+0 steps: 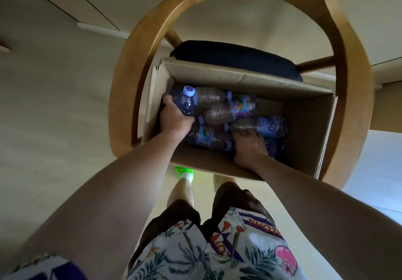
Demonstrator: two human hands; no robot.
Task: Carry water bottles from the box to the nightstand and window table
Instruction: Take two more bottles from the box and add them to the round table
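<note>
The cardboard box [304, 127] sits on the dark seat cushion [235, 57] of a round-backed wooden chair [134, 66], with both arms reaching into it. Inside lies a loose heap of water bottles [230, 110], all on their sides and touching one another. The left hand [174, 116] has its fingers [167, 102] wrapped round the shoulder of one upright bottle [187, 103], whose white cap points up at the box's left wall. The right hand [250, 147] lies over the bottles at the near wall, fingers spread onto a lying bottle with a purple label [267, 125]; whether it has closed on that bottle I cannot tell.

These are thin clear plastic bottles, apparently full, so each should feel fairly heavy for its size. The walls will likely dent under a hard squeeze, and the film label may be slick. The ribbed waist or the shoulder just under the cap looks like the surest hold. Pulling one from the heap may roll its neighbours.
</note>
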